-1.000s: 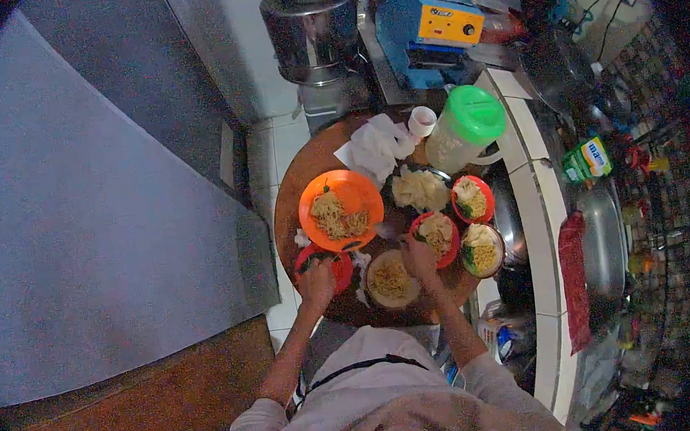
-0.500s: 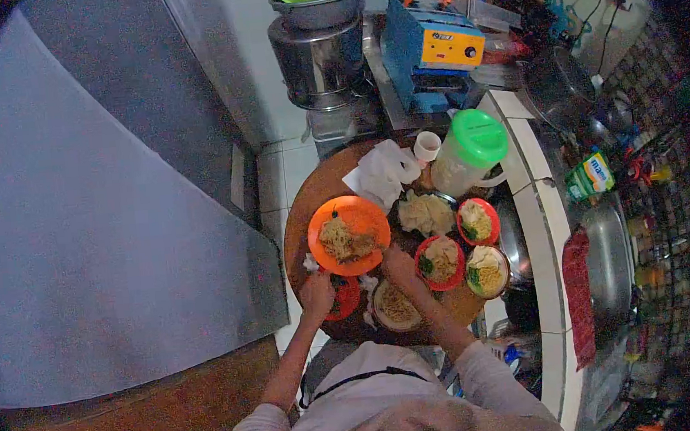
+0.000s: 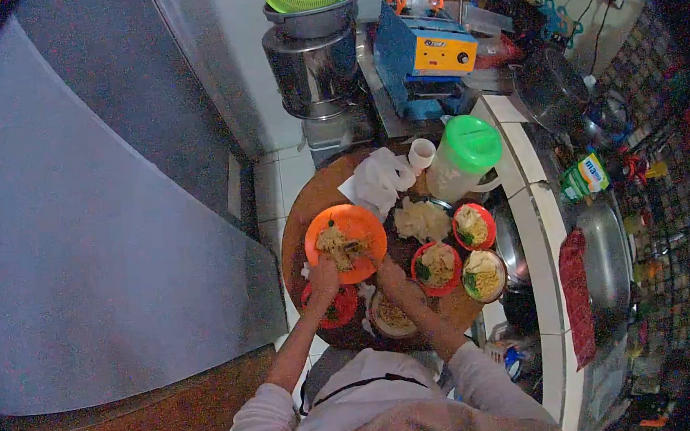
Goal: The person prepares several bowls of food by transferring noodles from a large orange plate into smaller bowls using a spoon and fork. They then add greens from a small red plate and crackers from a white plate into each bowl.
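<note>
An orange plate [image 3: 314, 235] of noodles [image 3: 333, 245] lies on the round table. My left hand [image 3: 323, 278] reaches over its near left edge, fingers closed at the noodles; whatever they hold is too small to make out. At the near right rim is my right hand [image 3: 392, 277], also closed, with a thin greyish shape running from its side into the noodles. Below my left hand stands a red bowl [image 3: 338, 308] with green bits in it. Beside my right forearm is a round bowl of noodles [image 3: 392, 316], partly covered by the arm.
Two red bowls [image 3: 437, 269] [image 3: 475, 226] and a pale-rimmed bowl [image 3: 484, 275], all filled with food, stand right. Behind them are a heap of pale flat pieces [image 3: 422, 219], a green-lidded pitcher [image 3: 465, 160], a white cup [image 3: 422, 154] and a white plastic bag [image 3: 378, 178]. A tiled ledge [image 3: 547, 255] borders the right.
My left hand has moved up and right from below the plate onto its near edge. The noodles have shifted on the plate. My right hand has moved slightly down and left.
</note>
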Demonstrator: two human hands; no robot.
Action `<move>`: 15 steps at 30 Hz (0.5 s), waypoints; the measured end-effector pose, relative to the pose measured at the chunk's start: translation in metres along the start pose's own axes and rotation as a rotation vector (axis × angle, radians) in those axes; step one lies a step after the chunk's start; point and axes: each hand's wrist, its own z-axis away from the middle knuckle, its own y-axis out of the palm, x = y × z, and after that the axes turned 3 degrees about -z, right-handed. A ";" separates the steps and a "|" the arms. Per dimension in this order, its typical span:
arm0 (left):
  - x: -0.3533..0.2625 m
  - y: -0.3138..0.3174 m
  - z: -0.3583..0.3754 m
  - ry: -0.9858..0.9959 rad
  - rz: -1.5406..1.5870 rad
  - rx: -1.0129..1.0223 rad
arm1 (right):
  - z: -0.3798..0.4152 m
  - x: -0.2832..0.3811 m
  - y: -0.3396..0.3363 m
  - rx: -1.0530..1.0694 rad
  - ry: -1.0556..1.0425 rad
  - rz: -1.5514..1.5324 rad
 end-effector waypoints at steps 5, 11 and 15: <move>0.014 0.031 -0.023 -0.095 0.189 0.037 | -0.013 0.001 0.007 -0.142 -0.014 -0.083; 0.027 0.077 -0.039 0.036 0.055 -0.172 | 0.004 0.017 -0.028 0.171 0.175 -0.223; 0.005 0.031 -0.032 -0.031 -0.100 -0.027 | 0.038 0.031 -0.080 0.088 0.023 -0.166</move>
